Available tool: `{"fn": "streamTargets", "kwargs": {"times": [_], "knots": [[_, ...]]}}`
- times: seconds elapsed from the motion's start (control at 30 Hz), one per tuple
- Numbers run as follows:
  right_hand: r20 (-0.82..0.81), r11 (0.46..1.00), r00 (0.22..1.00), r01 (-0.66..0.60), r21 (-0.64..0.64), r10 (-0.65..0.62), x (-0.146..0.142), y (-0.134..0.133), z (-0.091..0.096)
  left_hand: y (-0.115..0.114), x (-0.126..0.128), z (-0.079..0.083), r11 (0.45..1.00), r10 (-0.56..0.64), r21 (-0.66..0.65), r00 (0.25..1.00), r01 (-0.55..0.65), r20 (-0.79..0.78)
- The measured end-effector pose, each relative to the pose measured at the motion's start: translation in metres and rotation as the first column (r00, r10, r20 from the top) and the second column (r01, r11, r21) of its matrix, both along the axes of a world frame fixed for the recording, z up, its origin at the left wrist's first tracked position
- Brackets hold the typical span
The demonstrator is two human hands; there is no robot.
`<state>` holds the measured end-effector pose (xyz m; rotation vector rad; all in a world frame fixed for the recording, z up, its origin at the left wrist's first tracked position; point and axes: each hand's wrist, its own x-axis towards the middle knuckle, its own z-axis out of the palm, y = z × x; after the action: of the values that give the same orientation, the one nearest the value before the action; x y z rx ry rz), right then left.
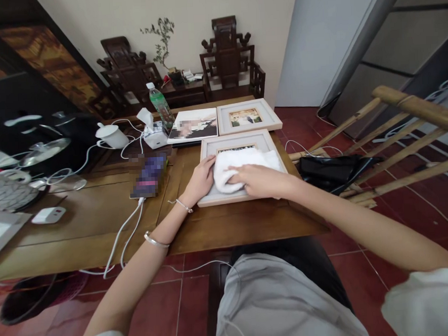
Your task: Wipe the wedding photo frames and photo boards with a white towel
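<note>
A light wooden picture frame (243, 197) with a pale mat lies flat on the table in front of me. Bunched over its middle is a white cloth (227, 168), which hides most of the picture inside. My right hand (257, 179) grips this cloth and presses it against the frame. At the frame's left edge, my left hand (201, 180) holds the side, fingers over the rim. Just behind lies a second picture frame (274, 122) showing a small photo, and to its left a photo panel (194, 124).
Left of the frames are a phone (150, 176) on a white cable, a tissue box (156, 136), a green-labelled bottle (161, 105) and a lidded white cup (112, 136). A white charger (48, 215) sits farther left. A bamboo chair (400, 125) stands right of the wooden table (249, 226).
</note>
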<state>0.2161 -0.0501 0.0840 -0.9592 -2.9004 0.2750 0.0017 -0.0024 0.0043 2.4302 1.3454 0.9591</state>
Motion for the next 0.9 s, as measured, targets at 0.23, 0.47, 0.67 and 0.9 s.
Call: {"fn": "streamTargets", "kwargs": {"times": [0.23,0.47,0.67,0.9], "knots": [[-0.169,0.883,0.945,0.322,0.341,-0.279,0.06,0.04,0.039,0.002,0.0,-0.003,0.999,0.033,0.007,0.999,-0.033,-0.031],[0.073,0.855,0.946,0.25,0.454,-0.315,0.043,0.074,-0.006,0.0,0.0,0.0,1.0,0.029,0.004,0.999,-0.029,-0.026],[0.172,0.874,0.932,0.219,0.434,-0.32,0.024,0.051,-0.032,0.0,0.0,0.0,0.999,0.033,0.004,0.999,-0.033,-0.023],[0.257,0.971,0.958,0.067,0.228,-0.127,0.031,-0.022,0.003,0.001,0.001,-0.002,0.999,0.03,0.023,0.999,-0.029,-0.04]]}}
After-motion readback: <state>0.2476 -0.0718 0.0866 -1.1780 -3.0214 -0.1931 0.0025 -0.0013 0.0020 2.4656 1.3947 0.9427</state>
